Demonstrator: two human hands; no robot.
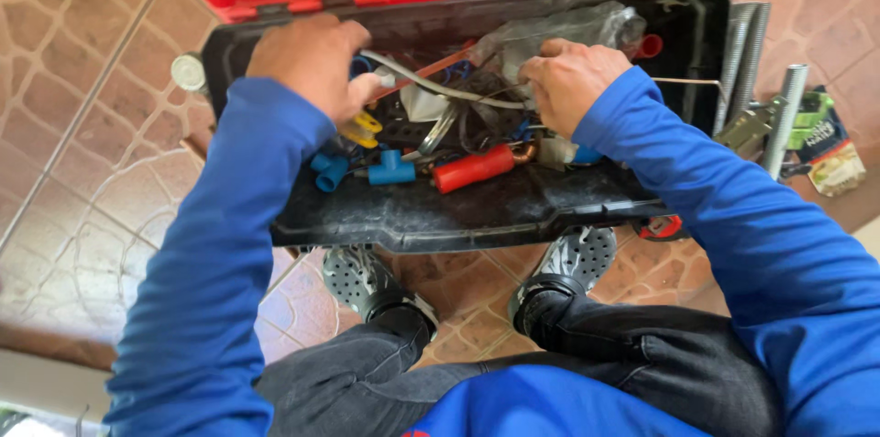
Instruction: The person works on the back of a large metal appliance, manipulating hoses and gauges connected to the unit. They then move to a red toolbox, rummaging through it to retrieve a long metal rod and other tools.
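Both buried in the open black toolbox (431, 217) on the tiled floor, left hand (312, 61) loosely curled by a yellow-handled tool (359, 128), right hand (568, 79) closed on a clear plastic bag (559, 33); likely to snag on tangled wires (440, 88) or spill blue pipe fittings (392, 167).

1. The floor (82, 125) is laid with reddish-brown tiles printed in an irregular stone pattern, split by pale straight grout lines.
2. Even light, perhaps daylight, leaves a soft sheen on the tiles at the left.
3. A pale ledge or step edge (46, 382) crosses the lower left corner; what lies below it is too blurred to tell.
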